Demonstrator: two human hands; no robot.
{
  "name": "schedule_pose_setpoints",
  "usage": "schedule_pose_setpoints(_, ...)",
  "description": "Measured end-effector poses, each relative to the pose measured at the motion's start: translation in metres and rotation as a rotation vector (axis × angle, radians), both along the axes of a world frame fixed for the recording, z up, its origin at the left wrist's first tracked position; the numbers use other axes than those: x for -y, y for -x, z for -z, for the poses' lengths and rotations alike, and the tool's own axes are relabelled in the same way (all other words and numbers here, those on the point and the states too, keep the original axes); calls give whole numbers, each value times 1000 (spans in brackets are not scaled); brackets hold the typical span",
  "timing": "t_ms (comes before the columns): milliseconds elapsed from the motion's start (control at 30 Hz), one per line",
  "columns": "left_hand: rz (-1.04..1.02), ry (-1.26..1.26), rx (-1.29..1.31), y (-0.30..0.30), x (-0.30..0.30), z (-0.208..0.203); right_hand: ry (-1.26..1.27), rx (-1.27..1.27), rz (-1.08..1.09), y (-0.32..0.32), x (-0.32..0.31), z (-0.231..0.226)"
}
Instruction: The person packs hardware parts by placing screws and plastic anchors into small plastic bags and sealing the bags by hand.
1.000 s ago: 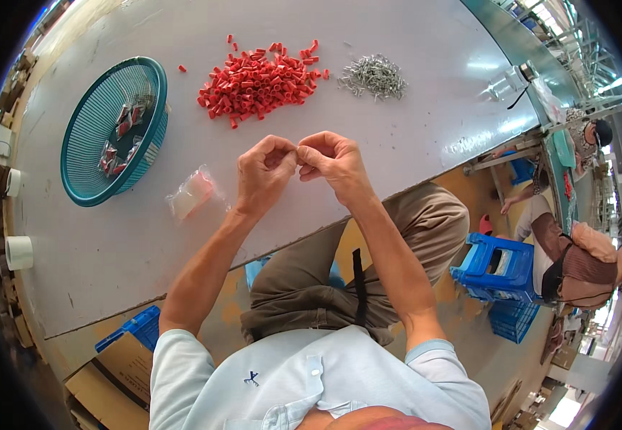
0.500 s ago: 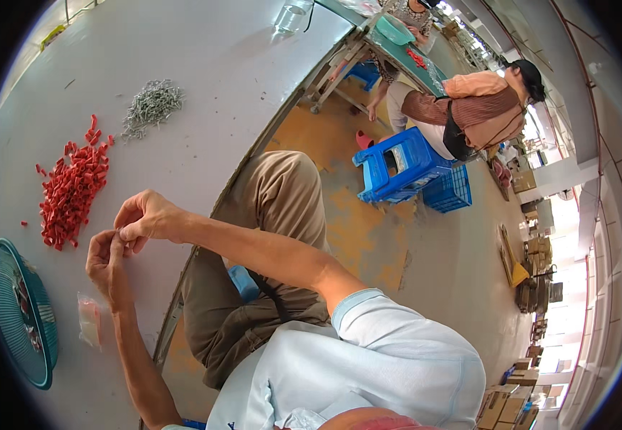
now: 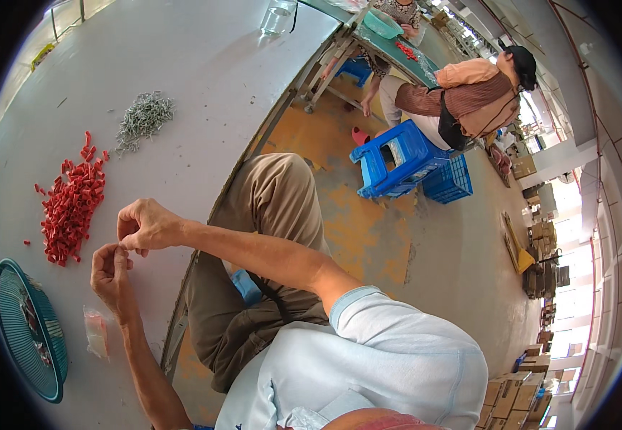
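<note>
My left hand (image 3: 112,279) and my right hand (image 3: 152,226) meet over the pale table (image 3: 203,93), fingertips pinched close together. Whatever lies between those fingertips is too small or too well covered to make out. Just beyond them is a heap of small red plastic pieces (image 3: 74,208), with a few strays around it. Farther back, a pile of small grey metal pieces (image 3: 144,120), like screws or nails, lies on the same surface. A small clear plastic bag (image 3: 97,332) with pinkish and pale contents rests beside my left wrist.
A teal basket (image 3: 56,344) holding small packets stands at the table's left. Far back sits a clear container (image 3: 276,17). To the right, a person (image 3: 468,100) sits by a blue stool (image 3: 404,161) and blue crate (image 3: 448,180); another person (image 3: 400,13) is behind. Cardboard boxes (image 3: 515,394) are stacked at lower right.
The view has shifted slightly, so the table things appear a little lower. My hands stay pinched together, with the right fingers drawn in a little more over the left fingertips.
</note>
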State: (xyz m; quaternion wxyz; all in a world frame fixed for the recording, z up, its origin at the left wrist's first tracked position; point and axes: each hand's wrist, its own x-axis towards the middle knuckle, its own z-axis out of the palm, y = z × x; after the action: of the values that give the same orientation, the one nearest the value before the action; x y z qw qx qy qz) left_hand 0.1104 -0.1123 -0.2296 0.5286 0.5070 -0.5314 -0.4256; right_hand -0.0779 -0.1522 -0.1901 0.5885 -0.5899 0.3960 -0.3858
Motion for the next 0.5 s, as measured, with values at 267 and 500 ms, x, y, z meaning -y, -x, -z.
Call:
schedule_pose_setpoints(267, -140, 81, 115, -9, 1, -1, 683, -335, 139, -26, -10, 13)
schedule_pose_setpoints(500, -153, 20, -6, 3, 3, -11, 519, -517, 246, 30, 30, -14)
